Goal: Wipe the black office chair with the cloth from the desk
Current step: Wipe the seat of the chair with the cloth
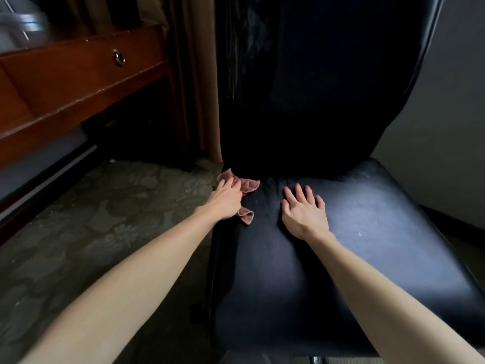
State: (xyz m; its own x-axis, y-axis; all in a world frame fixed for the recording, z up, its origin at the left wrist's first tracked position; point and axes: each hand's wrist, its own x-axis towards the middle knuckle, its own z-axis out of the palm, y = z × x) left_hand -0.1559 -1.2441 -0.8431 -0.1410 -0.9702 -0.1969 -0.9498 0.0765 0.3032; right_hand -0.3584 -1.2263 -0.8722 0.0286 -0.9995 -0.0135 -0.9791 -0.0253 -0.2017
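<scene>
I see two bare forearms reach out from the bottom of the head view over the black office chair (367, 258), whose padded seat fills the lower right. The right hand (304, 214) lies palm-down on the middle of the seat, fingers straight and spread, holding nothing. Just to its left, the left hand (227, 199) rests on the pink cloth (248, 185) at the seat's back left corner. Its fingers are close together and pressing down on the fabric, but I cannot tell whether the thumb pinches it. The cloth is crumpled, with one fold sticking out beyond the fingertips and another from under the palm. Patterned carpet (91, 219) spreads to the left of the chair. Behind the hands, the chair's tall backrest (315, 88) rises dark and upright. Farther left stands a reddish wooden desk (78, 82) with a round metal drawer lock (119, 57), and a brown curtain (194, 74) hangs between desk and backrest.
</scene>
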